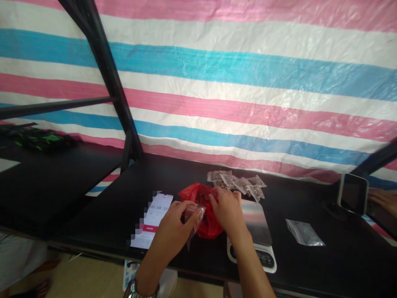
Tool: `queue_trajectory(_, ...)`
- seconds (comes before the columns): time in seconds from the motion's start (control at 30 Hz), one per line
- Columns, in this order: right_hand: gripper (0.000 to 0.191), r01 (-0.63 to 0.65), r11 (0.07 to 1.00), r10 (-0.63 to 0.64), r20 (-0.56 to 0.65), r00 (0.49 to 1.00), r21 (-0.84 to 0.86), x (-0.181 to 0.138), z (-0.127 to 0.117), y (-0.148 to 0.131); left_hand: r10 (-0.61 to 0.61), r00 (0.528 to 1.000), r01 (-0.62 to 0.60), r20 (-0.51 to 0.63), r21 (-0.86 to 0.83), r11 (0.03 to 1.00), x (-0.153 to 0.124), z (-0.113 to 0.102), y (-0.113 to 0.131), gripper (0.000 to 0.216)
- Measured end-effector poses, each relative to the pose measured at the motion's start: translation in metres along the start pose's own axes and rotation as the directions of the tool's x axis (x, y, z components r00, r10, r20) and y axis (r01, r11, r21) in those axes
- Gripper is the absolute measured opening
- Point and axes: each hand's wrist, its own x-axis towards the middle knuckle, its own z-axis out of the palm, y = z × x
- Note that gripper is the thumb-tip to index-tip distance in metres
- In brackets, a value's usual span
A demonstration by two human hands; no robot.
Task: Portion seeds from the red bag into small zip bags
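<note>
My left hand [176, 225] pinches a small clear zip bag [194, 217] with a little dark content, which hangs over the table's edge side of a red plastic bag [206, 217]. My right hand [226, 209] grips the red bag's gathered mouth from the right, and brown pieces show inside it. Behind my hands lie several small clear bags of brown seeds or nuts [236, 184]. A digital kitchen scale [252, 236] stands just right of my right hand, its steel plate partly under my wrist. A flat clear zip bag [304, 232] lies farther right.
A phone showing a running timer [151, 219] lies left of my hands on the black table [93, 215]. A second phone on a stand [352, 193] and another person's hand [384, 200] are at the right. Black metal framing and a striped tarp stand behind.
</note>
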Motion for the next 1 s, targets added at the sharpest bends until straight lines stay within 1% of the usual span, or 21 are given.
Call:
queue_trajectory(0.07, 0.023, -0.031, 1.000, 0.031, -0.014, 0.999, 0.001, 0.006, 0.005, -0.005, 0.025, 0.999, -0.024, -0.035, 0.020, 1.000, 0.000, -0.001, 0.000, 0.029)
queue_trajectory(0.13, 0.021, -0.040, 0.999, 0.041, -0.025, 0.999, 0.004, 0.009, 0.010, -0.009, 0.059, 0.996, -0.059, -0.068, 0.005, 0.998, 0.001, -0.002, -0.001, 0.025)
queue_trajectory(0.2, 0.018, -0.021, 0.999, 0.023, -0.035, 0.999, 0.044, 0.010, 0.013, -0.009, 0.073, 0.994, -0.079, -0.086, -0.061, 0.995, 0.003, -0.002, -0.003, 0.021)
queue_trajectory(0.3, 0.012, 0.025, 0.981, -0.025, -0.002, 1.000, 0.194, 0.011, 0.015, -0.002, 0.041, 0.995, -0.059, -0.088, -0.208, 0.976, 0.005, 0.003, -0.005, 0.019)
queue_trajectory(0.4, 0.009, 0.022, 0.938, -0.020, -0.010, 1.000, 0.347, 0.014, 0.015, 0.004, -0.011, 0.995, -0.022, -0.096, -0.334, 0.942, 0.006, 0.011, -0.006, 0.024)
queue_trajectory(0.5, 0.008, 0.037, 0.916, -0.016, -0.055, 0.998, 0.400, 0.016, 0.016, 0.000, -0.084, 0.993, 0.044, -0.080, -0.410, 0.911, 0.008, 0.015, -0.003, 0.033)
queue_trajectory(0.6, 0.015, 0.055, 0.918, -0.046, -0.030, 0.998, 0.392, 0.015, 0.020, -0.009, -0.194, 0.975, 0.124, -0.109, -0.454, 0.882, 0.010, 0.015, -0.001, 0.048)
queue_trajectory(0.7, 0.016, 0.052, 0.943, -0.047, -0.024, 0.999, 0.329, 0.010, 0.021, -0.013, -0.309, 0.940, 0.178, -0.147, -0.563, 0.807, 0.012, 0.012, -0.002, 0.059)
queue_trajectory(0.77, 0.014, 0.040, 0.954, -0.037, -0.016, 0.999, 0.296, 0.008, 0.021, -0.012, -0.366, 0.915, 0.176, -0.172, -0.644, 0.744, 0.012, 0.011, -0.004, 0.061)
queue_trajectory(0.83, 0.013, 0.013, 0.960, -0.013, -0.004, 1.000, 0.279, 0.006, 0.020, -0.009, -0.408, 0.885, 0.154, -0.225, -0.684, 0.713, 0.010, 0.011, -0.005, 0.060)
queue_trajectory(0.9, 0.013, -0.001, 0.961, 0.003, -0.007, 1.000, 0.278, 0.005, 0.020, -0.007, -0.419, 0.855, 0.133, -0.304, -0.653, 0.745, 0.007, 0.012, -0.004, 0.055)
queue_trajectory(0.97, 0.016, 0.013, 0.953, -0.006, -0.024, 1.000, 0.303, 0.005, 0.021, -0.006, -0.383, 0.837, 0.115, -0.390, -0.559, 0.821, 0.004, 0.014, -0.003, 0.050)
queue_trajectory(1.0, 0.018, 0.031, 0.946, -0.021, -0.035, 0.999, 0.323, 0.006, 0.022, -0.006, -0.353, 0.837, 0.111, -0.419, -0.501, 0.858, 0.002, 0.016, -0.002, 0.048)
